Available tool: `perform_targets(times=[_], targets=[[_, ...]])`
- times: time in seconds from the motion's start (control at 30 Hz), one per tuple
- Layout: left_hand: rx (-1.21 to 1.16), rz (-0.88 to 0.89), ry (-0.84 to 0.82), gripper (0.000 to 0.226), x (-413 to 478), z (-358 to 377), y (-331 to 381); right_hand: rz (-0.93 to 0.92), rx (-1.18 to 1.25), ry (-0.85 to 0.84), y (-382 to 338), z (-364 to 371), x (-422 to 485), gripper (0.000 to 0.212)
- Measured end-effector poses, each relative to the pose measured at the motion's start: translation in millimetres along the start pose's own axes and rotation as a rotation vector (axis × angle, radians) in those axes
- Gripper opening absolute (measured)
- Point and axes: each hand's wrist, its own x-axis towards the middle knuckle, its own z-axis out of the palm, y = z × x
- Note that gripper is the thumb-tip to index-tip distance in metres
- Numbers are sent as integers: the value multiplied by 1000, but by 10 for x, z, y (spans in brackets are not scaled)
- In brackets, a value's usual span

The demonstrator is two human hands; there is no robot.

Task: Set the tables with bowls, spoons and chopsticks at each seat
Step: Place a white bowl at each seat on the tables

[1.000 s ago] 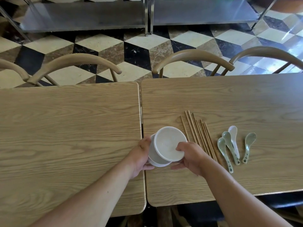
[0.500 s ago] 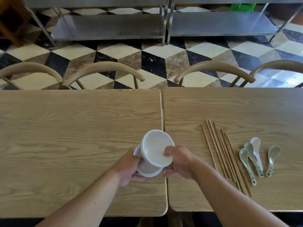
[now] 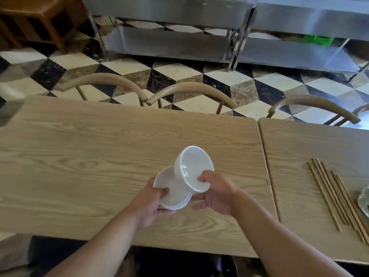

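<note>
bowls above the pale wooden table (image 3: 79, 156)

right hand (image 3: 216, 193) pinches the rim of a glossy white ceramic bowl (image 3: 192, 168), tilted at one o'clock of the white bowl stack (image 3: 171, 191) gripped by the left hand (image 3: 147, 200). slick, breakable, i'd say: hold rims.

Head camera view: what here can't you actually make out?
- Spoons: head view, cut off by the right edge; number unknown.
- Lower bowls: head view, stack partly hidden by the tilted bowl; count unclear.
- Chopsticks: head view, overlapping, ends cut by the right edge; count unclear.
- Green item on the steel shelf: head view, too blurred to identify.
</note>
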Motion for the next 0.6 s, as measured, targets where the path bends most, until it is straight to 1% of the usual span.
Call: perform_targets(times=[0.07,0.13,0.23,0.3,0.37,0.47,0.6], targets=[[-25,10,41,39,-89,-367,34,-37,50,48,60,333,76,36],[-44,23,85,38,-161,-663,58,-81,130,138,120,577,117,31],[-54,24,109,37,-235,-912,59,-114,210,293,185,718,102,26],[-48,25,131,39,-267,-1001,42,-114,206,444,237,714,77,21],[-60,22,145,43,-270,-1052,10,-95,118,551,341,638,84,25],[-73,1,150,44,-258,-1080,-41,-85,-43,598,573,512,136,38],[-68,-10,135,42,-229,-1025,-82,-72,-64,613,807,405,246,39]])
